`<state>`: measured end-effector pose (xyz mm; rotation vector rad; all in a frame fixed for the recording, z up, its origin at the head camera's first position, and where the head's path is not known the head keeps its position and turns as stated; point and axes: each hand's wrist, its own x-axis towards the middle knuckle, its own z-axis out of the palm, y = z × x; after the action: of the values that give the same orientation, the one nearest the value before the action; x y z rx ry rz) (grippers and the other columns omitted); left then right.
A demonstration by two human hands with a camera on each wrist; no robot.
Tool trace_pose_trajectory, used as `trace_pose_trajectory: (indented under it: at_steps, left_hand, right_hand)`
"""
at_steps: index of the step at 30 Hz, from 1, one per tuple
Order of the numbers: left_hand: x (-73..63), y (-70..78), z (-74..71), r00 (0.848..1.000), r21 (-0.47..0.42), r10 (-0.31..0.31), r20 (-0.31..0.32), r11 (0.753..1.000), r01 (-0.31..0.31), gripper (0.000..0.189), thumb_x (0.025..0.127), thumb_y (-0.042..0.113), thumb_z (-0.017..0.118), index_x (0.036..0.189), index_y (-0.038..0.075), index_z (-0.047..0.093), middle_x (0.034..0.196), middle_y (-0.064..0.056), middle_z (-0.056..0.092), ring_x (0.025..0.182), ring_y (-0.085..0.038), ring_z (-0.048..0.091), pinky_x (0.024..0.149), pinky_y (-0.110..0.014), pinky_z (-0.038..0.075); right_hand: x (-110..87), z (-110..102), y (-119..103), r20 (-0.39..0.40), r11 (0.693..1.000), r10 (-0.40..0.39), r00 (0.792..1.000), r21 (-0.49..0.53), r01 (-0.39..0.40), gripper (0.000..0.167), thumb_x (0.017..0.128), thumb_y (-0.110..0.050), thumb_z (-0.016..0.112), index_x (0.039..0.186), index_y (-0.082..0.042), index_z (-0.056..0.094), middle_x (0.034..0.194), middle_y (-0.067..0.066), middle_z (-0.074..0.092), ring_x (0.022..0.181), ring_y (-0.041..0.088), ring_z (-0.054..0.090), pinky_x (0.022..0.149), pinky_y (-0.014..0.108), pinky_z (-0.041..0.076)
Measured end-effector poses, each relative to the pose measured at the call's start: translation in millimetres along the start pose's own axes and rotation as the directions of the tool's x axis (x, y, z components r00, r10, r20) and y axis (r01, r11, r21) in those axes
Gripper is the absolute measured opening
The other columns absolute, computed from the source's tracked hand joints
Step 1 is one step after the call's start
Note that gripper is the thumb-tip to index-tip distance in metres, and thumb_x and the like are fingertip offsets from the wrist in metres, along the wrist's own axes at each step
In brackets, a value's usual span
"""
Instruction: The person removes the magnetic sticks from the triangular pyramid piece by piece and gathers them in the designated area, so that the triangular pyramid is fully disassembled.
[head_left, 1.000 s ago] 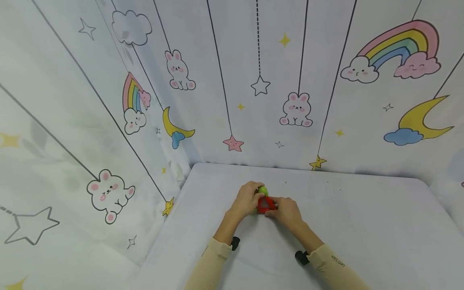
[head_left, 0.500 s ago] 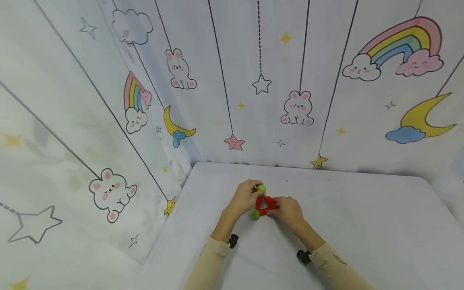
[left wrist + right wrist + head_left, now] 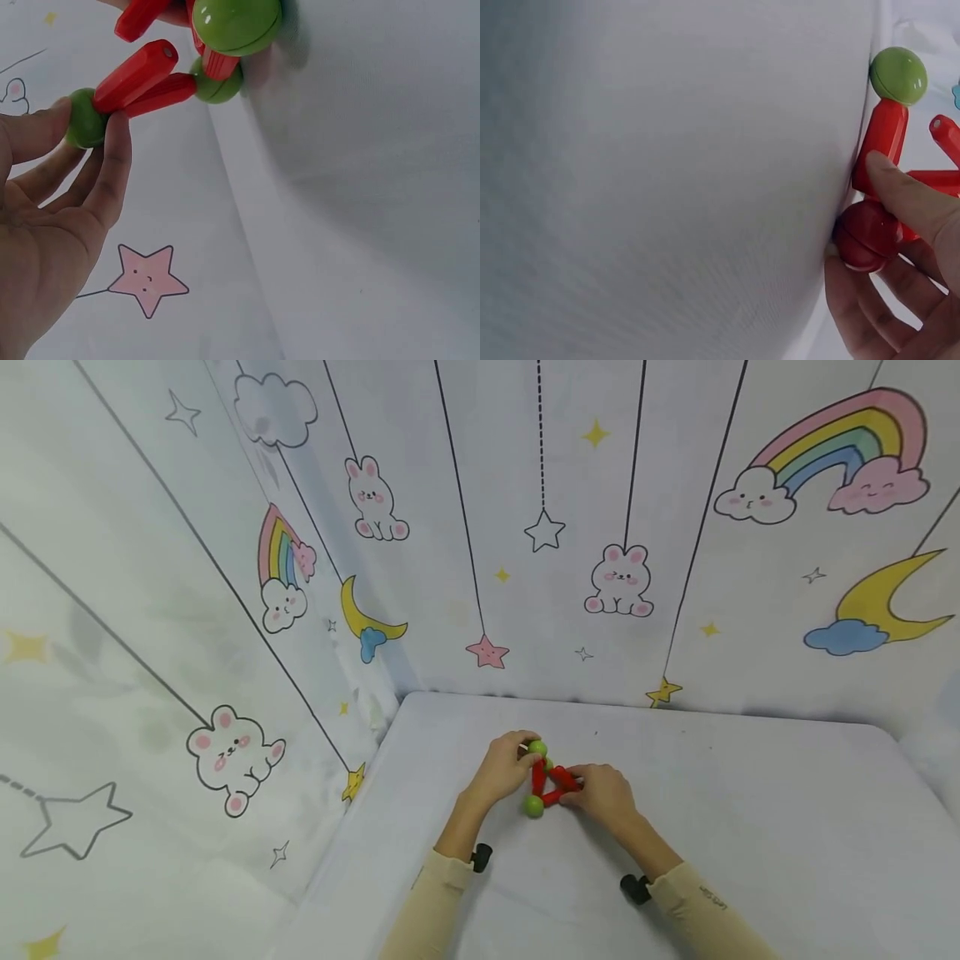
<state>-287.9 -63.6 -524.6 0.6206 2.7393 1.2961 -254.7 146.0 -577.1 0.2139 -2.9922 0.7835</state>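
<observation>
Just below the middle of the head frame, red sticks joined to balls sit at the bench. The left hand pinches a green ball; the right hand grips a red ball, its thumb against a stick leading to another green ball.

Head view: high, well back on your side of the red-and-green figure, facing forward and down. Left-wrist view: close, low, left of the figure, rolled sideways, facing the printed wall beyond. Right-wrist view: likewise, from the figure's right. Shared by all: the figure.
</observation>
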Motion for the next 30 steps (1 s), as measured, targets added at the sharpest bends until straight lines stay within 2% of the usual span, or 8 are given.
trace_pose_trajectory:
  at_steps: [7,13,17,24,30]
  left_hand:
    - [-4.0,0.2,-0.7,1.000,-0.037,-0.012,-0.008,0.999,0.012,0.032,0.104,0.018,0.066,0.134,0.006,0.064,0.126,-0.006,0.068,0.107,-0.018,0.068,0.085,-0.029,0.058]
    - [-7.9,-5.1,-0.5,0.999,-0.091,-0.046,-0.018,0.995,0.044,0.028,0.104,0.018,0.066,0.131,0.009,0.064,0.125,-0.004,0.068,0.106,-0.015,0.067,0.085,-0.029,0.058]
    - [-10.4,-9.0,-1.6,0.998,-0.121,-0.062,-0.026,0.991,0.058,0.027,0.104,0.018,0.066,0.130,0.011,0.064,0.124,-0.004,0.067,0.103,-0.014,0.067,0.082,-0.029,0.058]
    - [-17.3,-15.3,-4.3,0.997,-0.125,-0.078,-0.028,0.989,0.073,0.028,0.104,0.016,0.065,0.131,0.007,0.063,0.124,-0.008,0.068,0.099,-0.013,0.068,0.082,-0.030,0.058]
    - [-26.3,-22.0,-4.8,0.993,-0.185,-0.114,-0.017,0.977,0.109,0.029,0.104,0.012,0.065,0.131,0.005,0.060,0.126,-0.010,0.066,0.100,-0.018,0.069,0.080,-0.032,0.057]
  right_hand:
    - [4.6,-5.4,9.7,0.038,1.000,-0.019,0.999,0.002,0.019,0.045,0.078,-0.021,0.093,0.118,-0.007,0.078,0.094,0.005,0.076,0.083,0.021,0.067,0.075,0.045,0.057]
    - [3.5,-6.9,10.1,0.045,0.999,-0.018,0.999,0.051,0.016,0.048,0.079,-0.019,0.092,0.122,-0.008,0.076,0.100,0.007,0.076,0.089,0.022,0.068,0.079,0.047,0.057]
    - [1.5,-10.0,9.5,0.028,0.998,-0.021,0.999,0.061,0.019,0.044,0.081,-0.018,0.090,0.122,-0.008,0.077,0.102,0.009,0.077,0.090,0.024,0.070,0.080,0.047,0.059]
    - [-1.9,-10.7,13.8,-0.009,0.997,-0.038,0.999,0.062,0.039,0.039,0.083,-0.015,0.089,0.120,-0.008,0.078,0.101,0.007,0.077,0.087,0.021,0.069,0.079,0.045,0.060]
    - [-1.7,-10.7,17.1,-0.010,0.997,-0.037,0.999,0.061,0.038,0.039,0.083,-0.013,0.088,0.120,-0.008,0.078,0.102,0.008,0.077,0.088,0.022,0.069,0.081,0.046,0.060]
